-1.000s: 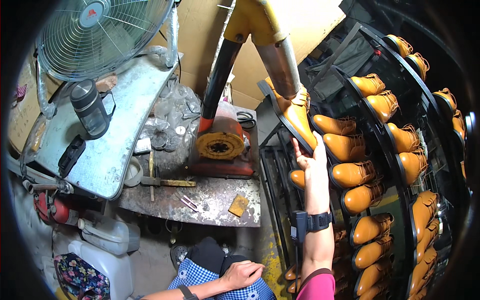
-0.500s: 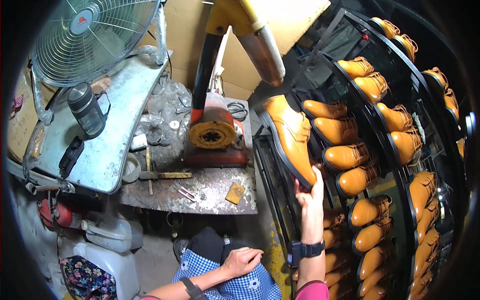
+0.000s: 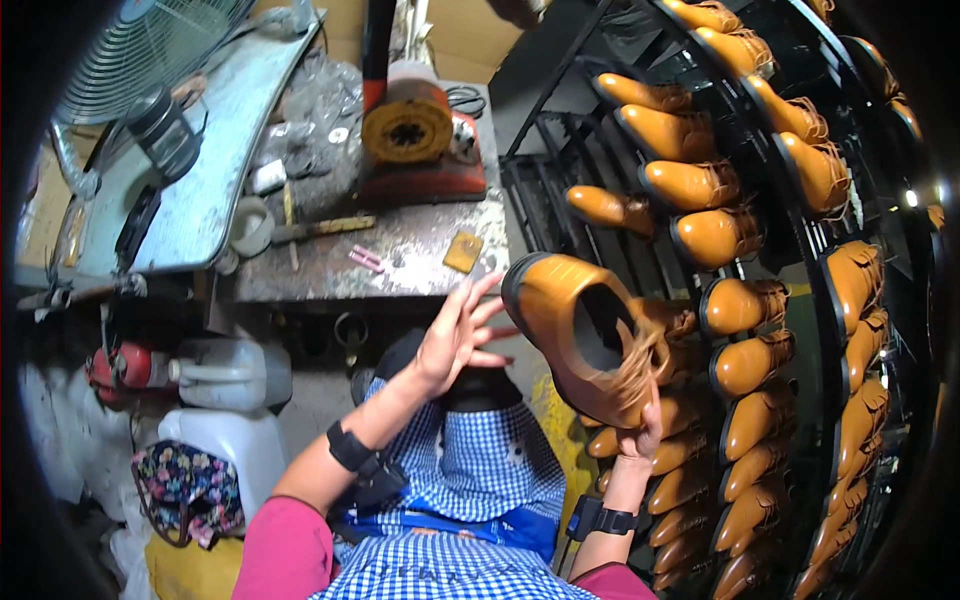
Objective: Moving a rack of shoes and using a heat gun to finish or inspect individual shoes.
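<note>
In my right hand [image 3: 643,434] is a tan leather lace-up shoe [image 3: 553,310], gripped at the front end by the laces. The shoe is tilted, its dark-lined opening facing up and its heel pointing to the upper left. My left hand [image 3: 452,338] is raised over my lap, fingers spread, close beside the shoe's heel. It seems to hold nothing. A blue checked apron [image 3: 465,450] covers my lap, and each wrist wears a dark band.
Racks of similar tan shoes [image 3: 740,310] fill the right side. Ahead stands a worn bench [image 3: 330,280] with a round yellow-brown wheel [image 3: 408,130] on a red base, a hammer [image 3: 330,227] and a yellow block [image 3: 463,252]. White jugs [image 3: 235,375] and a fan [image 3: 140,60] are at left.
My right hand has brought the shoe down from the rack and turned its opening upward. My left hand has risen from my lap and spread its fingers. The view has tipped down.
</note>
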Available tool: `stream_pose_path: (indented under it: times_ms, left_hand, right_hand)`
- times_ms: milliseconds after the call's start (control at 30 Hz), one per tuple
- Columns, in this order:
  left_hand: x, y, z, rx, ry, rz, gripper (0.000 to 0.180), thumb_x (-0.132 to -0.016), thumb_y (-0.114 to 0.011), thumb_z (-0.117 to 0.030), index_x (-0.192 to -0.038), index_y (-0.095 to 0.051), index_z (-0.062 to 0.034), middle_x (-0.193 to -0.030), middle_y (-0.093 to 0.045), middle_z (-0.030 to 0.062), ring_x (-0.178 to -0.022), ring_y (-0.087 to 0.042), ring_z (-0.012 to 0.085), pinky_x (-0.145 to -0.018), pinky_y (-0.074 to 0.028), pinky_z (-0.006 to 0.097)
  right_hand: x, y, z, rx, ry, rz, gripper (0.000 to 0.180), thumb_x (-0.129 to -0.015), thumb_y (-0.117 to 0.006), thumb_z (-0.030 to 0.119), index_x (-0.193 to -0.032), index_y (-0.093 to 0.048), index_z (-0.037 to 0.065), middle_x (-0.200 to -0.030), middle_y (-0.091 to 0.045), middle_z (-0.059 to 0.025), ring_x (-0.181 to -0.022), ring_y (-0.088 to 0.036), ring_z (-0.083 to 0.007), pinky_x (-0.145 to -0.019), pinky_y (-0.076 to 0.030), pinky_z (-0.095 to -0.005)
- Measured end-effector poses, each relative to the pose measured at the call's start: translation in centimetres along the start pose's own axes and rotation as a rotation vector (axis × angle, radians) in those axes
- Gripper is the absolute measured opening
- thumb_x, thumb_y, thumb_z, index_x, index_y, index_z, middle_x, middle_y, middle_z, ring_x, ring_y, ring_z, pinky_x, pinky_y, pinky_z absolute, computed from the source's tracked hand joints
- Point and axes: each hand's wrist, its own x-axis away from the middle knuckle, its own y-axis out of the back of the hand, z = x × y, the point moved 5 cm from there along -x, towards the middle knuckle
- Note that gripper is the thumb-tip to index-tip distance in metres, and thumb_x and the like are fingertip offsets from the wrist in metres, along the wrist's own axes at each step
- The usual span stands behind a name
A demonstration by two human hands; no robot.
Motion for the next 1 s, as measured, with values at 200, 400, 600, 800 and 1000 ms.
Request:
stream_pose_path:
  times_ms: [200, 400, 600, 800, 1000]
  left_hand:
    - [1.5, -2.0, -1.2, -0.126, -0.180, 0.038, 0.041, -0.095, -0.049, -0.029, -0.126, -0.045, -0.0034, -0.114, -0.055, 0.0075, -0.101, -0.057, 0.0126, -0.088, -0.046, 0.025]
    - [1.6, -7.1, 2.1, -0.099, 0.021, 0.113, 0.049, -0.096, -0.041, -0.041, -0.133, -0.044, -0.0091, -0.120, -0.054, 0.0104, -0.094, -0.062, 0.0208, -0.068, -0.057, 0.033]
    - [-0.5, -5.9, 8.1, -0.400, 0.013, 0.036, 0.044, -0.097, -0.043, -0.034, -0.131, -0.043, -0.0049, -0.108, -0.061, 0.0105, -0.080, -0.066, 0.0175, -0.061, -0.054, 0.025]
    - [-1.5, -5.8, 15.8, -1.385, -0.213, 0.255, 0.031, -0.091, -0.052, -0.025, -0.109, -0.062, -0.0020, -0.087, -0.068, 0.0127, -0.071, -0.066, 0.0204, -0.066, -0.051, 0.031]
    - [-1.0, -6.1, 16.1, -1.576, -0.252, 0.326, 0.028, -0.088, -0.053, -0.024, -0.102, -0.065, -0.0031, -0.089, -0.068, 0.0153, -0.082, -0.067, 0.0285, -0.074, -0.052, 0.034]
  right_hand:
    - [5.2, -1.6, 1.4, 0.382, 0.053, 0.076, 0.089, -0.057, -0.073, 0.003, -0.137, -0.035, 0.000, -0.125, -0.054, -0.0126, -0.115, -0.053, -0.0261, -0.102, -0.038, -0.0362]
    - [11.6, 0.0, 6.7, 0.383, 0.272, -0.167, 0.080, -0.063, -0.071, 0.038, -0.121, -0.048, -0.012, -0.112, -0.059, -0.0193, -0.102, -0.060, -0.0257, -0.094, -0.044, -0.0352]
    - [21.5, 6.3, 13.1, -0.262, 0.943, -0.758, 0.045, -0.087, -0.051, 0.037, -0.125, -0.051, 0.013, -0.121, -0.056, -0.0020, -0.106, -0.056, -0.0214, -0.087, -0.048, -0.0393]
    - [37.3, 6.9, 23.2, -0.188, 1.652, -0.878, 0.047, -0.086, -0.060, 0.032, -0.126, -0.048, 0.009, -0.122, -0.055, -0.0091, -0.103, -0.057, -0.0227, -0.077, -0.052, -0.0401]
    - [47.5, 13.1, 28.3, 0.331, 1.593, -1.567, 0.056, -0.082, -0.067, 0.023, -0.129, -0.046, 0.002, -0.119, -0.056, -0.0135, -0.105, -0.056, -0.0295, -0.082, -0.049, -0.0448]
